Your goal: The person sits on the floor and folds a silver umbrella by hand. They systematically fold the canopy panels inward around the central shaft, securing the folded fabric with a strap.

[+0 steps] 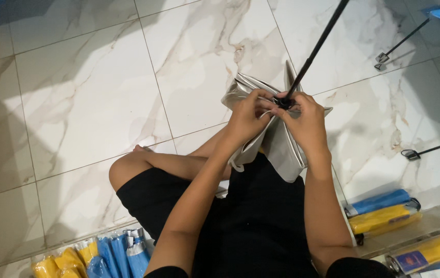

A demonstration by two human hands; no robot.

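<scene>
While I watch through the head camera, my left hand (244, 117) and right hand (306, 119) both pinch the silver umbrella canopy (276, 146) where it gathers around the black shaft (315, 49) (just above my lap). Wrapped blue and yellow umbrellas (384, 211) lie on the marble floor (86, 98).

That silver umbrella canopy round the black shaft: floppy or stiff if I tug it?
Probably floppy: the silver canopy hangs in loose folds below both hands. Its shiny face may be slippery. The black shaft looks rigid and straight.
</scene>
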